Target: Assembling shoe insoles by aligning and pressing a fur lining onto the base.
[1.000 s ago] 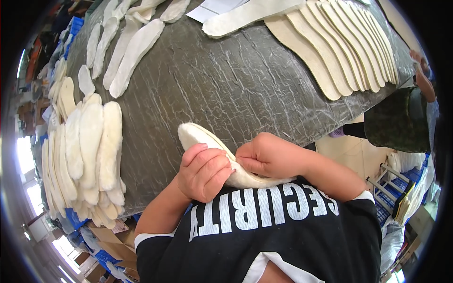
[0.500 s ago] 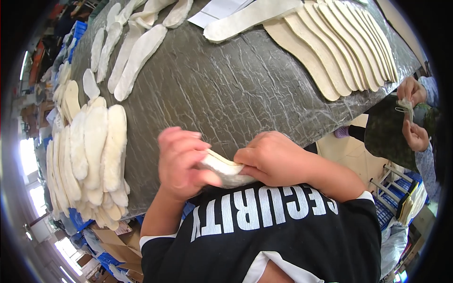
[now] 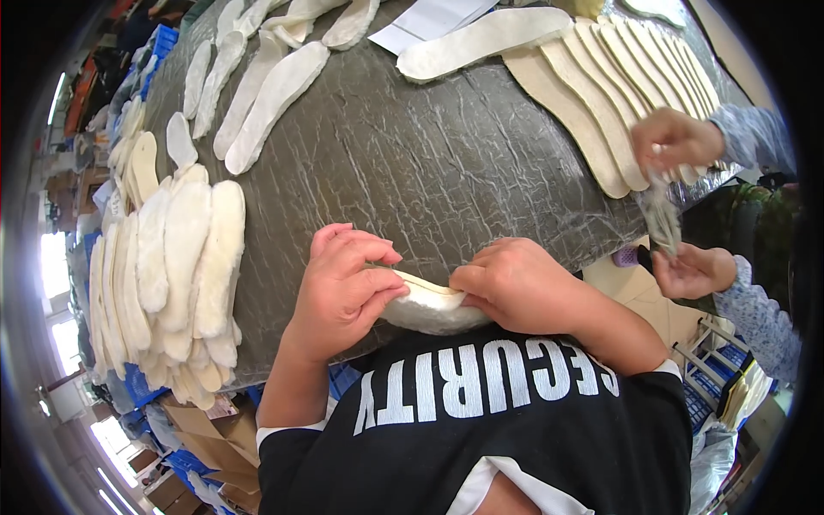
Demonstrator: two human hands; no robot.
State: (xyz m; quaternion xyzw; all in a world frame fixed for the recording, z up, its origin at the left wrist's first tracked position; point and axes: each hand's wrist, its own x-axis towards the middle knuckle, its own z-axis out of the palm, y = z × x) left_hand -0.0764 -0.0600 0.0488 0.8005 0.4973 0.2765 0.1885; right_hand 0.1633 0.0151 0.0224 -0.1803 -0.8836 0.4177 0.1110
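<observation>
A fluffy white fleece insole [image 3: 436,318] with a cream layer along its upper edge is bent between my hands, close to my chest at the table's near edge. Its right end is pinched by my right hand [image 3: 525,287], whose fingertips are partly hidden behind it. My left hand [image 3: 342,292] grips the left end at the cream edge between thumb and fingers, the index finger arched above. Beside my left arm lies a heap of fleecy insoles [image 3: 219,257]. Flat beige insoles [image 3: 566,112] fan out in an overlapping row at the far right.
Loose white insoles [image 3: 276,107] lie at the far left of the dark, plastic-covered table [image 3: 386,154]. White paper sheets [image 3: 425,24] sit at the back under a long white insole [image 3: 481,41]. At right, a co-worker's hands [image 3: 687,270] hold a pale stringy bundle [image 3: 661,219] by the table edge.
My left hand, blurred and more open before, now pinches the insole's left end. The co-worker's hands have come in over the table's right edge, drawing the stringy bundle out between them.
</observation>
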